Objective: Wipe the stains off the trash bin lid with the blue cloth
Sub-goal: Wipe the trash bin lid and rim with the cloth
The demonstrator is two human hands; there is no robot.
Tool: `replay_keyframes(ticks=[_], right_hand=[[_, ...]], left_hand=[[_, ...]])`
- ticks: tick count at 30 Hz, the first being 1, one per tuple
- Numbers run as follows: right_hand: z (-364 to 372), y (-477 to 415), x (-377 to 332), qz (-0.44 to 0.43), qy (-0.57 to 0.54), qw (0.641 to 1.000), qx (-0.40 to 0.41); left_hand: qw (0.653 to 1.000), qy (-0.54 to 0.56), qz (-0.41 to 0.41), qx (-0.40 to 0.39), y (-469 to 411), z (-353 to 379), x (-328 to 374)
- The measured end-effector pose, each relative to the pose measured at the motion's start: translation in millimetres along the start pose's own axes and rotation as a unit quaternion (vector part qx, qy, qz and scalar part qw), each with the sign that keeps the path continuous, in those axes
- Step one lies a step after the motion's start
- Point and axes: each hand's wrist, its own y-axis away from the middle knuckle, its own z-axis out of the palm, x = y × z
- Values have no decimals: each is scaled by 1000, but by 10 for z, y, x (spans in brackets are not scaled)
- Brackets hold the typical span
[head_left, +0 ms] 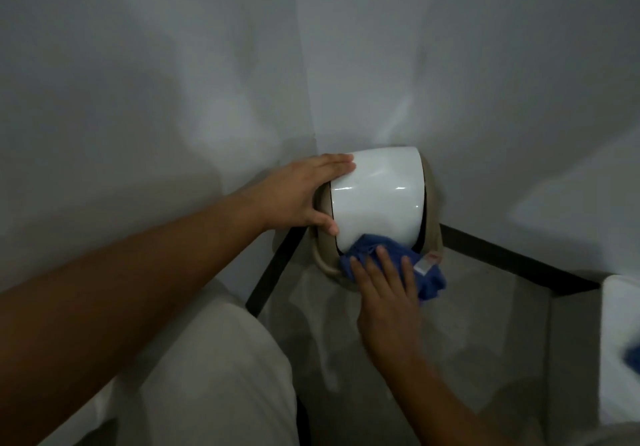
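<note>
**While one hand steadies the bin, the other presses the cloth to the lid's near edge**

Where two pale walls meet in a corner, the trash bin (327,262) stands on the grey floor (485,324), its beige rim showing around a glossy white swing lid (375,193); the lid curves upward and catches two small bright highlights; no stains can be made out on it in this dim light.

The left hand (298,196) lies flat against the lid's left side, fingers (332,163) stretched along its upper edge and thumb resting at the lower left by the rim; it is open and braces the bin rather than clasping anything.

The blue cloth (426,272) is bunched at the lid's lower edge, partly over the bin's front rim, with a small white label showing on its right side; the right hand (384,293) lies on top of it, fingers spread and flattened, pushing it down against the lid and rim instead of curling round it.

A dark skirting strip (512,258) runs along the foot of both walls; a knee in light trousers (214,359) fills the lower left; a white object (620,324), cut off by the frame, stands at the right edge.
</note>
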Motion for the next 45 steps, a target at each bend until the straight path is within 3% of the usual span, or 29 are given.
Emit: replay_keyframes(ticks=[3,6,11,14,16,17,20,21,22,25,28,32,38,42,45], right_hand=[[-20,-35,-160,36,-30,999,12],[-133,7,6,49,13,999,17],[-295,83,68,190,36,980,45],[-296,23,-145,214,-28,976,31],[-303,-35,-366,203,-148,966,61],[-336,-72,-455,241,-233,937,97],[-549,-183,-521,456,-433,757,177],[-665,-235,-449,480,-431,733,216],[-801,-311,-343,476,-418,730,257],[-1122,-638,5,378,-385,790,290],[-1102,-1004,251,298,-294,883,212],[-910,-1416,389,188,-168,966,60],[-678,-1616,87,3,-44,998,-35],[-570,-1476,-210,-161,-62,979,-113],[-572,-1248,-143,-207,-29,970,-121]], left_hand=[[1000,-8,2,-18,-31,-31,17],[1000,-13,-1,-26,-57,-27,19],[999,-34,-15,28,-65,94,72],[998,-39,-19,40,-81,118,94],[999,-29,-20,42,-80,124,94],[999,-20,-25,41,-71,127,95],[998,5,-49,28,-24,152,78],[998,17,-62,30,-9,164,75],[995,33,-81,40,2,175,77],[974,86,-195,77,25,187,65],[941,148,-304,2,89,246,85],[929,215,-303,-5,132,333,154],[931,232,-282,10,224,316,62],[941,200,-268,44,233,345,38],[939,217,-259,60,240,375,-15]])
